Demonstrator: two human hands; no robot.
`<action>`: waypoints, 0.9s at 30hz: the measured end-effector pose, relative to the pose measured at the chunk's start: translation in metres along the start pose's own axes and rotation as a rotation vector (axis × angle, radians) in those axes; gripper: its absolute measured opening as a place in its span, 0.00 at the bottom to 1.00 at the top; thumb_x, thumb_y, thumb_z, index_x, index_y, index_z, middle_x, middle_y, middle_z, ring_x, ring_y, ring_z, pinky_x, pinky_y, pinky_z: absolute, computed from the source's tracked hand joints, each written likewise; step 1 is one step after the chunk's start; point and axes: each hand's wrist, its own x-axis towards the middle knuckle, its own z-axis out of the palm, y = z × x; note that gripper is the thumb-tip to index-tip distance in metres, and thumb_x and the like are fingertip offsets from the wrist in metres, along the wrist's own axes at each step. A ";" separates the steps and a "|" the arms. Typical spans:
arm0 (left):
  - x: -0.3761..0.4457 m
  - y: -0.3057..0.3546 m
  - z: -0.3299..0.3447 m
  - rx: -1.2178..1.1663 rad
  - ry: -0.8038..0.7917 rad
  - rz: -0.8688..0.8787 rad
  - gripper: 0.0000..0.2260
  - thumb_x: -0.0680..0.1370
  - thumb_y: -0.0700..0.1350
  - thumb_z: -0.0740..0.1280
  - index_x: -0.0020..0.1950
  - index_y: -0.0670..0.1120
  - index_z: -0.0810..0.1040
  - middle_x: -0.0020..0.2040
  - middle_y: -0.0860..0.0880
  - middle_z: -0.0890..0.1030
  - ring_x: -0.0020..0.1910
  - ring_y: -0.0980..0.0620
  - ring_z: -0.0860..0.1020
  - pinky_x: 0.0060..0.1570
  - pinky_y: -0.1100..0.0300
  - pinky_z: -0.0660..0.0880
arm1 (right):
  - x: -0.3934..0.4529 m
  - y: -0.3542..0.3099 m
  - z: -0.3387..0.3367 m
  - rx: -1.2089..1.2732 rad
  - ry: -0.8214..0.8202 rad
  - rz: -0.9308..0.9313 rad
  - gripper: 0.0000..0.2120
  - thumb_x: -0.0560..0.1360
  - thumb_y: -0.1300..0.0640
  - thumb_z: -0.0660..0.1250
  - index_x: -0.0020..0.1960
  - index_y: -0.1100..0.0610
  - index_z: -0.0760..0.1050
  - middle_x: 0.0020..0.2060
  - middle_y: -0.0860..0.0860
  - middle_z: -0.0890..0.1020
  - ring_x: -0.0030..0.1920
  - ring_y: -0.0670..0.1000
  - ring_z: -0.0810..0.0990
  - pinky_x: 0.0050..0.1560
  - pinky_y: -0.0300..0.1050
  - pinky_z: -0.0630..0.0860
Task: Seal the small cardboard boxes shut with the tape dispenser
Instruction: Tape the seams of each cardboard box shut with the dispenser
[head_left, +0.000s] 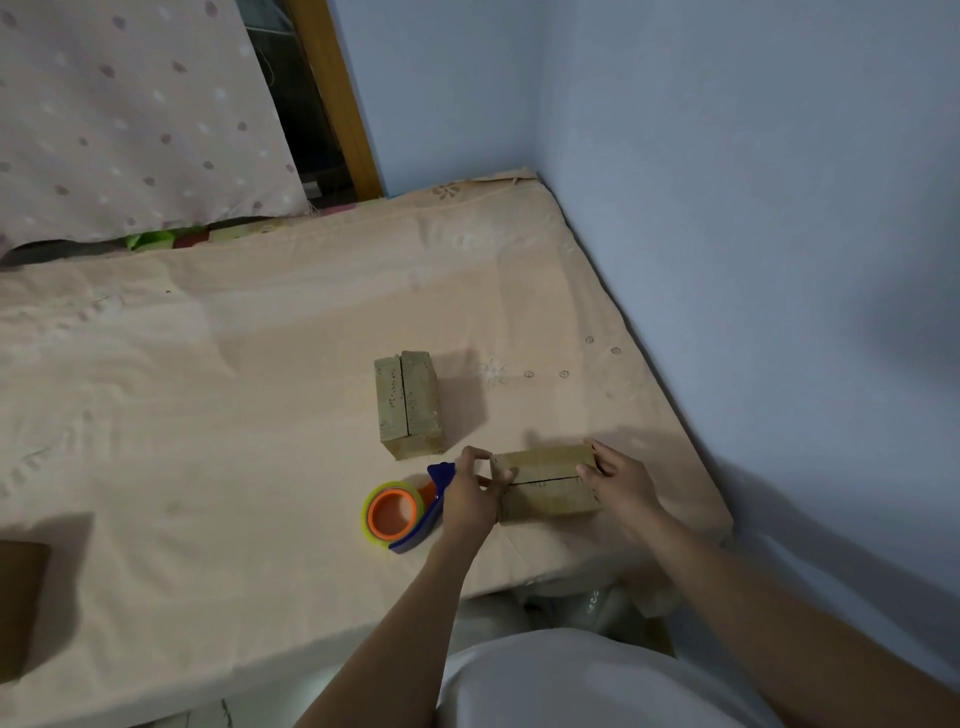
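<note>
hands work on a bed (208, 364) covered in a peach sheet. left hand (470, 496) and right hand (618, 480) each pinch an end of the near cardboard box (545, 483), flaps closed along a dark seam. tape dispenser (402, 512), blue with an orange core, lies just left of it. second box (409, 402) sits behind, apart.

Dim corner of pale blue walls (727, 156), peach-sheeted bed (260, 364), dotted pink curtain (130, 114), wooden frame (332, 98).
</note>
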 end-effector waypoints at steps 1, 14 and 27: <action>-0.001 -0.002 -0.001 0.011 0.007 0.010 0.14 0.77 0.55 0.72 0.56 0.56 0.69 0.47 0.47 0.80 0.45 0.46 0.82 0.38 0.42 0.82 | 0.000 0.000 0.001 -0.020 0.011 0.001 0.27 0.77 0.61 0.72 0.74 0.57 0.70 0.67 0.52 0.78 0.65 0.49 0.78 0.66 0.40 0.71; 0.008 -0.041 -0.045 0.756 0.223 0.012 0.20 0.80 0.58 0.63 0.62 0.44 0.70 0.57 0.43 0.78 0.57 0.41 0.75 0.57 0.51 0.69 | -0.001 -0.001 0.023 -0.250 0.029 -0.051 0.24 0.78 0.57 0.71 0.72 0.59 0.73 0.66 0.54 0.79 0.67 0.53 0.77 0.65 0.41 0.69; 0.013 -0.045 -0.095 0.755 0.040 -0.096 0.04 0.81 0.45 0.61 0.50 0.45 0.73 0.48 0.46 0.80 0.47 0.44 0.78 0.45 0.56 0.71 | -0.004 0.001 0.025 -0.345 0.029 -0.064 0.26 0.79 0.54 0.68 0.75 0.59 0.69 0.68 0.56 0.77 0.68 0.55 0.76 0.67 0.45 0.69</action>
